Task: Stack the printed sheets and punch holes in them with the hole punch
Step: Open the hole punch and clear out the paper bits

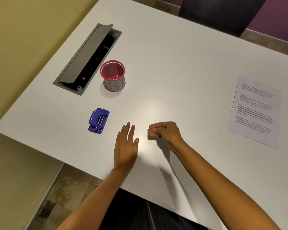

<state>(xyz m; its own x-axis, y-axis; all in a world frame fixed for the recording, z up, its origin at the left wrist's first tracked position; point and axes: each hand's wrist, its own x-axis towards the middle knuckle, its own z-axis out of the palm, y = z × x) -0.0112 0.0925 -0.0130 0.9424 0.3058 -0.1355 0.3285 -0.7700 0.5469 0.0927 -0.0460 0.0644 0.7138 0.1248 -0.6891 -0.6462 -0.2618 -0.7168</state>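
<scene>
Squaring the printed sheets (256,110) at far right should come first — left hand (125,146) flat and open, right hand (165,131) curled empty — before they meet the hole punch (98,120), well apart at left.

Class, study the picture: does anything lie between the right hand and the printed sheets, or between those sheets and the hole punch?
Nothing visible does. Bare table separates the right hand from the printed sheets. Toward the hole punch, only the left hand lies near the path; the red cup stands farther back.

Handwritten "BI" on mesh cup (112,77)
</scene>
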